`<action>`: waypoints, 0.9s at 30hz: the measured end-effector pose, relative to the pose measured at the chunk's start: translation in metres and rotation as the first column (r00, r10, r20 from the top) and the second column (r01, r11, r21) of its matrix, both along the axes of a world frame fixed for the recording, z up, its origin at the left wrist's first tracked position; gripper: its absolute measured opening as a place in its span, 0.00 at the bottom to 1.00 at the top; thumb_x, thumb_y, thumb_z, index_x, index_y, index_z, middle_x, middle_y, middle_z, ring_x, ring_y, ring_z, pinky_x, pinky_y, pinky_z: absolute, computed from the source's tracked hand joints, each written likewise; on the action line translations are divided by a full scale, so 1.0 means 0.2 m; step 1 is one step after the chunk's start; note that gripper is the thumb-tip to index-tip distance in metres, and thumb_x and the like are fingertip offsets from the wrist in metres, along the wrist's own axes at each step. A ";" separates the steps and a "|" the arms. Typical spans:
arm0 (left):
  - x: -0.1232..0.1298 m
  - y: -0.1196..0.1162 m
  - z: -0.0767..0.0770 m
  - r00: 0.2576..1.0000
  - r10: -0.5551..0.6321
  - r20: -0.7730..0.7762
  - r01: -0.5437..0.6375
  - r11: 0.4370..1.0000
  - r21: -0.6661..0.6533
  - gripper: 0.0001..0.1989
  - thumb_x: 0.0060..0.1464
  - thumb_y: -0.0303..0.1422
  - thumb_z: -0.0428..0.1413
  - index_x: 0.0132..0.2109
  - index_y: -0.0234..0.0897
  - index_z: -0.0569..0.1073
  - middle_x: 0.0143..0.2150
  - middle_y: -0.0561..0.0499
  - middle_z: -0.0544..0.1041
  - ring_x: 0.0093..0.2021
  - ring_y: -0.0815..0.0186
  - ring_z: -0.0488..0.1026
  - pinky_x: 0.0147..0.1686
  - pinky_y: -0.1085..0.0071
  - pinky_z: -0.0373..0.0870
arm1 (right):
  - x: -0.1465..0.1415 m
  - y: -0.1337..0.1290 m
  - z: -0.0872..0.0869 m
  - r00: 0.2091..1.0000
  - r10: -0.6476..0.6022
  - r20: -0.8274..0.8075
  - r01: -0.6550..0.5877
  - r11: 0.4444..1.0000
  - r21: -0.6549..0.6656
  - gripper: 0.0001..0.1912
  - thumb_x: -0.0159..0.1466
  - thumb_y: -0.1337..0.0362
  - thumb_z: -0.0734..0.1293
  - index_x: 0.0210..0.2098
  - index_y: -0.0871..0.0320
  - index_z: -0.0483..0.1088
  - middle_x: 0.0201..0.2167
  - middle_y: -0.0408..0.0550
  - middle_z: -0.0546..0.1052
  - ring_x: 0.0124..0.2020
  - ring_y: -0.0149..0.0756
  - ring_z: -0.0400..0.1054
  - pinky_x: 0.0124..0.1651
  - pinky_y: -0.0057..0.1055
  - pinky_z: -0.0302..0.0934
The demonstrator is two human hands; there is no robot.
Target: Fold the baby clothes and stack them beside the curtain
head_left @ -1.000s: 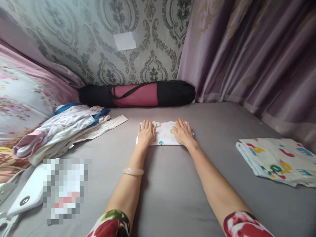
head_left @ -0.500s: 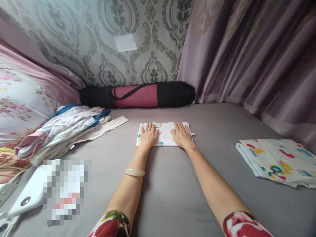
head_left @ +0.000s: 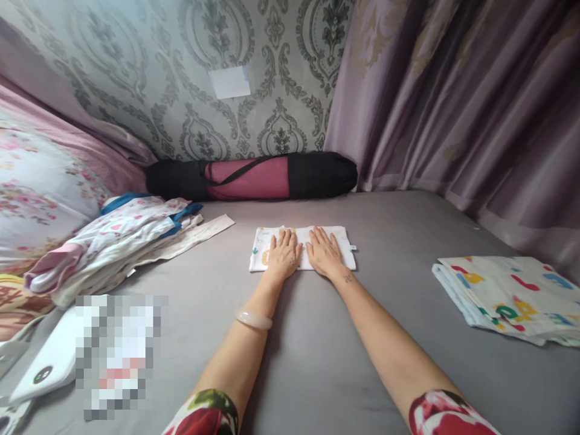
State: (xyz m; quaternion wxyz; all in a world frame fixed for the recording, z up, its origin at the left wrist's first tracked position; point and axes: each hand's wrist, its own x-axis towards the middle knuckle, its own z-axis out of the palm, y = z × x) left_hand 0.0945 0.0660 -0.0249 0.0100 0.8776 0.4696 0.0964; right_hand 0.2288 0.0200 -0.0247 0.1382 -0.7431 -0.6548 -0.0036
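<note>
A white cloth (head_left: 260, 257) with small coloured prints lies folded into a flat rectangle on the grey sheet, with a little tag sticking out at its right edge. My left hand (head_left: 285, 252) rests palm down on its middle-left part, fingers stretched out. Just to the right, my right hand (head_left: 324, 251) also lies flat on the cloth, its fingers extended and slightly apart. A narrow gap of cloth shows between the two hands. Part of the print is hidden under them. A pale bangle (head_left: 254, 320) circles my left forearm.
Folded cloths with colourful letters (head_left: 512, 296) lie at the right. A heap of clothes (head_left: 131, 232) sits at the left, with a white device (head_left: 54, 356) and a pixelated item (head_left: 124, 350) nearer me. A black and pink long bag (head_left: 249, 177) lies along the wall.
Both hands have slid inward over the cloth and are now closer together. More of the cloth's left and right ends shows. The cloth itself stays in about the same place.
</note>
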 end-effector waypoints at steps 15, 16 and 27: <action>-0.03 0.07 0.03 0.982 0.049 0.184 -0.040 0.998 -0.048 0.23 0.67 0.36 0.38 0.64 0.33 0.61 0.68 0.40 0.61 0.69 0.56 0.54 0.66 0.51 0.51 | -0.07 0.03 0.05 0.999 0.032 -0.013 -0.032 0.999 0.010 0.28 0.71 0.61 0.50 0.66 0.68 0.57 0.69 0.57 0.55 0.70 0.45 0.44 0.69 0.48 0.33; -0.04 0.08 0.04 0.978 0.064 0.199 -0.057 0.998 -0.041 0.22 0.67 0.34 0.39 0.64 0.33 0.62 0.67 0.40 0.62 0.69 0.56 0.55 0.66 0.52 0.51 | -0.09 0.04 0.05 0.999 0.052 -0.012 -0.052 0.998 0.027 0.28 0.71 0.61 0.50 0.66 0.67 0.57 0.69 0.57 0.55 0.70 0.45 0.44 0.69 0.48 0.33; -0.12 0.17 -0.01 0.968 0.078 0.238 -0.080 0.997 0.000 0.17 0.65 0.30 0.42 0.57 0.35 0.65 0.63 0.39 0.68 0.66 0.55 0.60 0.64 0.53 0.54 | -0.21 0.07 0.01 0.990 0.135 -0.039 -0.135 0.991 0.003 0.28 0.71 0.59 0.50 0.68 0.64 0.55 0.69 0.54 0.54 0.70 0.42 0.44 0.70 0.46 0.32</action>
